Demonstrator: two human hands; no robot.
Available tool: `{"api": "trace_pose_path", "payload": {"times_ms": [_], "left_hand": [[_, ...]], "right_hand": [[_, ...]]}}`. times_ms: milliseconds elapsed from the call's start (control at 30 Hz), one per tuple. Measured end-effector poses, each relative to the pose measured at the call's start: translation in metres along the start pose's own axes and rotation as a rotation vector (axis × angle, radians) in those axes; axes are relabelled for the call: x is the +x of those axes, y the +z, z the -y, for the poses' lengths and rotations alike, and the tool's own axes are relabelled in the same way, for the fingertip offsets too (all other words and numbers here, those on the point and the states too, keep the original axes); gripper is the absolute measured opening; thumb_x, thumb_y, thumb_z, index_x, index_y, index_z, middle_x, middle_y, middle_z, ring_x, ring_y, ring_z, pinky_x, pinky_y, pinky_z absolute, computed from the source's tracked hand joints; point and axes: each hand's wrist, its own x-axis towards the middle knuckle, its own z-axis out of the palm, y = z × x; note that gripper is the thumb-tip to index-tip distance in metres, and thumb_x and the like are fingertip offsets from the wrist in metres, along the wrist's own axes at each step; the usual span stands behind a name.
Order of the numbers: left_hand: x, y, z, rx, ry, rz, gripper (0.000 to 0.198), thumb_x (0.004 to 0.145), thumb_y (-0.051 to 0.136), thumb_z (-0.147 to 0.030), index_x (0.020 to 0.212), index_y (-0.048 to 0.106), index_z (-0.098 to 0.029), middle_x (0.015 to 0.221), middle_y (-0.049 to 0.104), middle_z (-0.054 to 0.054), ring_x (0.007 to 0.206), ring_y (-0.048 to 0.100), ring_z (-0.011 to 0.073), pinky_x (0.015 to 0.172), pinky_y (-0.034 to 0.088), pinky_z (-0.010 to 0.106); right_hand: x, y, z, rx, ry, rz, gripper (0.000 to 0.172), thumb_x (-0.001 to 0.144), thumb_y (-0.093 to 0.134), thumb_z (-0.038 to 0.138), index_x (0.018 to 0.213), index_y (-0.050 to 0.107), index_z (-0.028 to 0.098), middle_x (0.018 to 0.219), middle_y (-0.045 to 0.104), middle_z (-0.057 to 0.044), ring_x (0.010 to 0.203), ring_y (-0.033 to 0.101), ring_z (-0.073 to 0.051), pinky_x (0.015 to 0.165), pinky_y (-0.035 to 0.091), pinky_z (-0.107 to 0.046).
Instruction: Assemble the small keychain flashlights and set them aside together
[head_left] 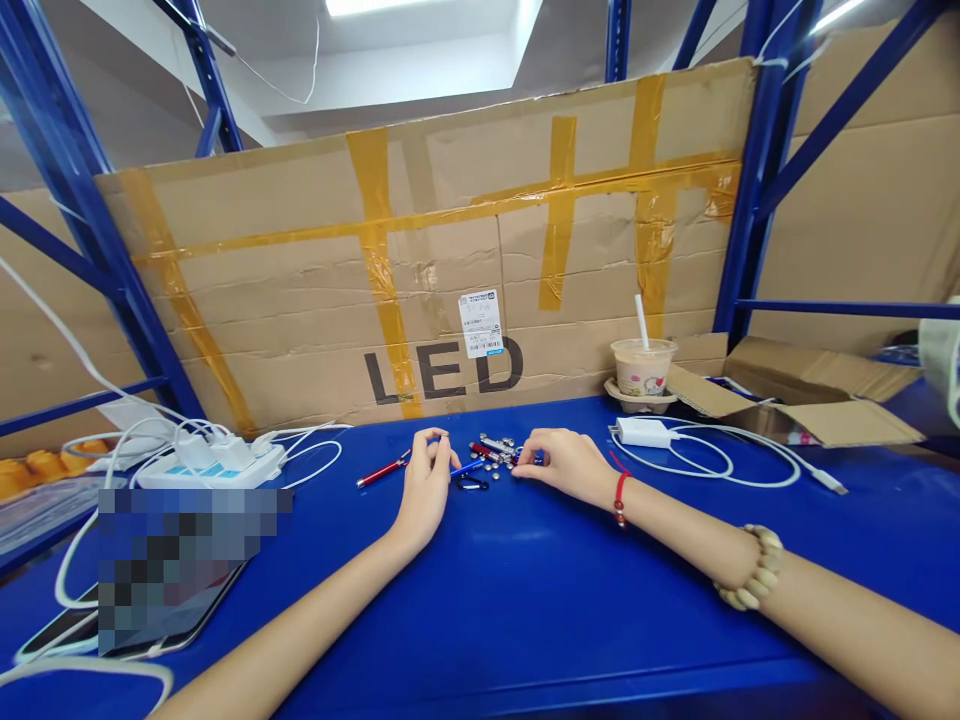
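A small heap of metal parts (496,448), button cells and short red and blue tubes lies on the blue table (480,590). My left hand (427,482) rests on the table just left of the heap, thumb and fingers pinched on a tiny part I cannot make out. A red pen-shaped light (381,471) lies to its left, and a black carabiner clip (472,485) sits beside it. My right hand (564,462) lies right of the heap, fingertips pinching something small at its edge.
A taped cardboard sheet marked LED (442,290) stands behind the table. A power strip with white cables (214,462) and a tablet (165,590) are at left. A drink cup (643,370), white charger (645,432) and open cardboard box (802,395) are at right.
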Motion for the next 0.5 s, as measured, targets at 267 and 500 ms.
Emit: {"api": "trace_pose_path", "payload": {"times_ms": [267, 500], "left_hand": [[-0.0004, 0.0043, -0.0006, -0.100, -0.078, -0.009, 0.026, 0.085, 0.037, -0.042, 0.096, 0.038, -0.018, 0.063, 0.049, -0.003, 0.053, 0.040, 0.0083, 0.052, 0.032, 0.020], [0.0001, 0.0039, 0.0030, -0.060, -0.012, 0.030, 0.026, 0.086, 0.036, -0.042, 0.098, 0.039, -0.020, 0.064, 0.048, -0.003, 0.055, 0.039, 0.0089, 0.053, 0.032, 0.020]], "right_hand": [[-0.0008, 0.0030, 0.0024, -0.082, 0.071, -0.026, 0.018, 0.073, 0.060, 0.039, 0.085, 0.065, 0.026, 0.088, 0.061, 0.000, 0.066, 0.055, -0.012, 0.050, 0.030, -0.021], [0.0025, 0.0026, -0.0028, 0.002, 0.190, 0.069, 0.019, 0.065, 0.069, 0.029, 0.081, 0.065, 0.019, 0.074, 0.065, -0.001, 0.067, 0.058, -0.014, 0.057, 0.041, -0.022]]}}
